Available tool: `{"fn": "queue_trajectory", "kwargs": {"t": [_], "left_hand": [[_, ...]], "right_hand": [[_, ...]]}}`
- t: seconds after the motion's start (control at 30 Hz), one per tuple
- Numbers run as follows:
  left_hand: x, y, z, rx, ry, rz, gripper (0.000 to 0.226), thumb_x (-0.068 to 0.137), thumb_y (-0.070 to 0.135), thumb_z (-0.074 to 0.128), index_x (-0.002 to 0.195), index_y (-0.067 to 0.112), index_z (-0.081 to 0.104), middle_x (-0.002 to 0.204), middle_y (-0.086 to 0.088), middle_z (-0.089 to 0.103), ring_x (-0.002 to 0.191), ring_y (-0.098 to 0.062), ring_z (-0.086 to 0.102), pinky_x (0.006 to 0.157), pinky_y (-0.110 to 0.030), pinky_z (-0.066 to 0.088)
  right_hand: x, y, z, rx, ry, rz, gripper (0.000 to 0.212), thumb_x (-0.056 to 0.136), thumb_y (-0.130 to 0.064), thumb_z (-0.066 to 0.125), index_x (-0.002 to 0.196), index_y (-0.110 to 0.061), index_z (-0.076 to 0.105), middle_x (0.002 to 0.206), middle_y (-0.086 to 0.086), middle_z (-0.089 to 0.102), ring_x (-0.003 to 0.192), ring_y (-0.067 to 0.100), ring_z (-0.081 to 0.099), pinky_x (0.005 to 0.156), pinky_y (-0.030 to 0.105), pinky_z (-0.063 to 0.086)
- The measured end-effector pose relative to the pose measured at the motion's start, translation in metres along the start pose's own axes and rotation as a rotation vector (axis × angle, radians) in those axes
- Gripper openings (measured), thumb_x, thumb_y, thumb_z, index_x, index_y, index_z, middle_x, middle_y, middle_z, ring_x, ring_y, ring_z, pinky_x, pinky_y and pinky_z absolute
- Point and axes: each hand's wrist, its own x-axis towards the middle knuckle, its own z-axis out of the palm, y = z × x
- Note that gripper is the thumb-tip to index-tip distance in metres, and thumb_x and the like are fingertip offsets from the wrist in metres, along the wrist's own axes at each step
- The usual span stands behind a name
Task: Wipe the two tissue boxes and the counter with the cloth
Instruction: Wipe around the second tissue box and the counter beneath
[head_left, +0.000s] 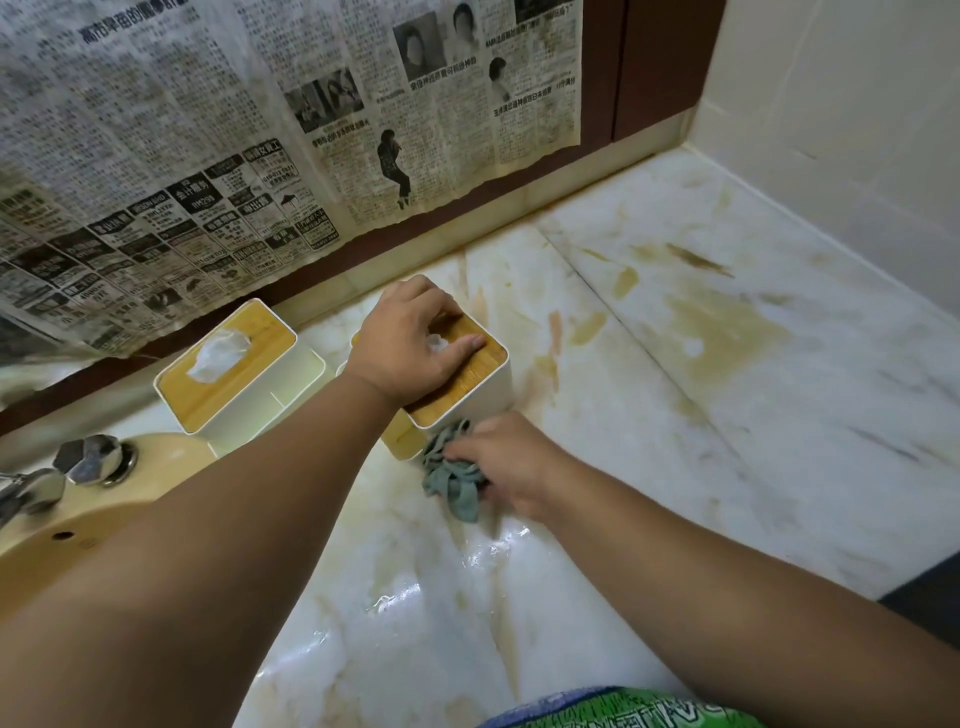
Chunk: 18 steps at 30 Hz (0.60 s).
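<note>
Green cloth (453, 475) bunched in our right hand (511, 462), at 6 o'clock of the tissue box (483, 400); left hand (410, 345) grips it from above. We judge box-wiping underway. Next: second box (228, 374) at 9 o'clock, then counter (675, 467) stains.

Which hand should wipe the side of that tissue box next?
Probably the right hand: it grips the cloth right by the front of the tissue box. The left hand has no cloth and holds the box from above.
</note>
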Motion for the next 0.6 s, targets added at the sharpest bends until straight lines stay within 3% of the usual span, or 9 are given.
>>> {"fn": "queue_trajectory", "kwargs": {"t": [0.07,0.17,0.27,0.37,0.43,0.5,0.6], "left_hand": [[0.0,0.001,-0.001,0.022,-0.008,-0.002,0.047,0.079,0.061,0.068,0.103,0.021,0.069,0.104,0.004,0.061,0.098,-0.019,0.054,0.084,-0.031,0.045],[0.0,0.004,-0.005,0.047,-0.02,0.008,0.046,0.08,0.061,0.066,0.103,0.021,0.068,0.105,0.005,0.061,0.099,-0.019,0.055,0.084,-0.03,0.044],[0.0,0.008,-0.007,0.065,-0.045,-0.009,0.046,0.081,0.062,0.062,0.105,0.023,0.068,0.106,0.007,0.059,0.1,-0.018,0.054,0.084,-0.031,0.045],[0.001,0.013,-0.011,0.086,-0.072,-0.038,0.044,0.083,0.06,0.062,0.108,0.025,0.066,0.108,0.008,0.057,0.102,-0.017,0.054,0.086,-0.031,0.045],[0.001,0.017,-0.014,0.098,-0.098,-0.061,0.041,0.085,0.057,0.065,0.11,0.025,0.066,0.109,0.009,0.056,0.104,-0.016,0.053,0.085,-0.03,0.044],[0.003,0.021,-0.015,0.095,-0.111,-0.1,0.04,0.084,0.056,0.068,0.109,0.026,0.066,0.109,0.01,0.056,0.103,-0.013,0.054,0.084,-0.03,0.046],[0.003,0.026,-0.016,0.032,-0.119,-0.203,0.037,0.082,0.058,0.069,0.105,0.029,0.068,0.111,0.013,0.057,0.099,-0.01,0.054,0.083,-0.028,0.045]], "right_hand": [[-0.011,0.002,-0.002,-0.023,-0.057,-0.068,0.022,0.093,-0.004,0.063,0.072,-0.011,0.064,0.06,0.001,0.068,0.054,0.013,0.065,0.048,0.022,0.05],[-0.02,-0.002,-0.018,-0.122,-0.033,-0.19,0.015,0.089,-0.011,0.066,0.075,-0.008,0.067,0.069,0.003,0.071,0.063,0.016,0.068,0.058,0.027,0.054],[-0.027,-0.001,-0.038,-0.513,0.065,-0.331,0.012,0.08,-0.021,0.067,0.087,-0.012,0.071,0.084,0.006,0.073,0.08,0.024,0.07,0.072,0.035,0.056],[-0.038,0.004,-0.052,-0.827,0.083,-0.401,0.016,0.083,-0.018,0.063,0.089,-0.032,0.068,0.096,0.006,0.063,0.081,0.024,0.061,0.076,0.033,0.056],[-0.043,0.012,-0.057,-0.974,0.088,-0.374,0.031,0.088,-0.018,0.06,0.112,-0.038,0.068,0.112,0.006,0.052,0.09,0.022,0.058,0.09,0.03,0.052],[-0.046,0.02,-0.059,-1.074,0.11,-0.338,0.047,0.094,-0.02,0.058,0.14,-0.032,0.055,0.125,0.005,0.044,0.106,0.025,0.059,0.099,0.028,0.047],[-0.056,0.028,-0.056,-1.121,0.083,-0.326,0.052,0.097,-0.021,0.057,0.147,-0.029,0.047,0.13,0.003,0.04,0.113,0.025,0.058,0.104,0.027,0.046]]}}
